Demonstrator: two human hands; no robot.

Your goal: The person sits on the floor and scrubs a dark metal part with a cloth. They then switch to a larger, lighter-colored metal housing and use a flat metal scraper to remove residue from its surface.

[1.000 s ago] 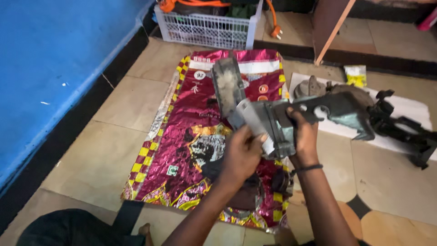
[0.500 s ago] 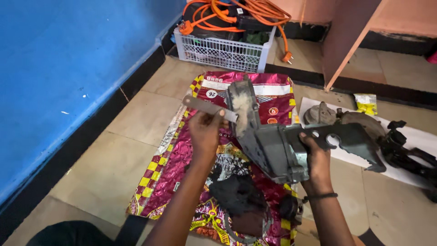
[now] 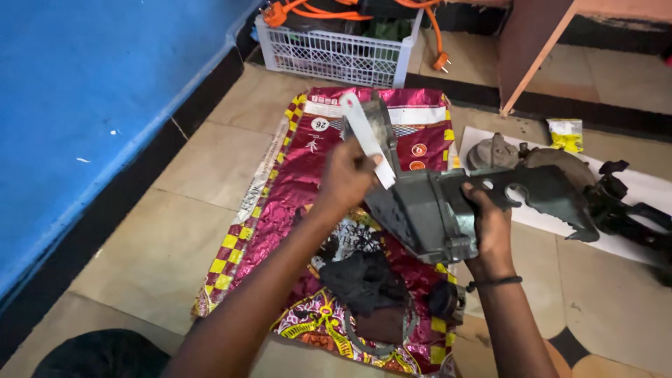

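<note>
Hands meet over the middle of the frame, above a red and yellow woven sack (image 3: 280, 231) spread flat on the tiled floor, seemingly laid there to keep greasy parts and dirt off the tiles. The right hand (image 3: 490, 227) is closed around the edge of a grey metal housing (image 3: 427, 210), a heavy cast part held up in the air and tilted so that its open face turns toward the person, which suggests it is raised for a closer look or for work on that face. The left hand (image 3: 344, 178) pinches a thin pale strip (image 3: 367, 140) between thumb and fingers, its lower end lying against the housing's upper left edge and its other end pointing to the upper middle of the frame. Below the hands, on the sack, lie a dark crumpled rag (image 3: 360, 280) and a small black round part (image 3: 444, 299). At centre right, more dark machine pieces (image 3: 616, 203) rest on a white sheet (image 3: 630, 245). A white plastic basket (image 3: 336, 52) with orange cable (image 3: 420, 14) sits at upper middle beside the blue wall (image 3: 84, 105).
</note>
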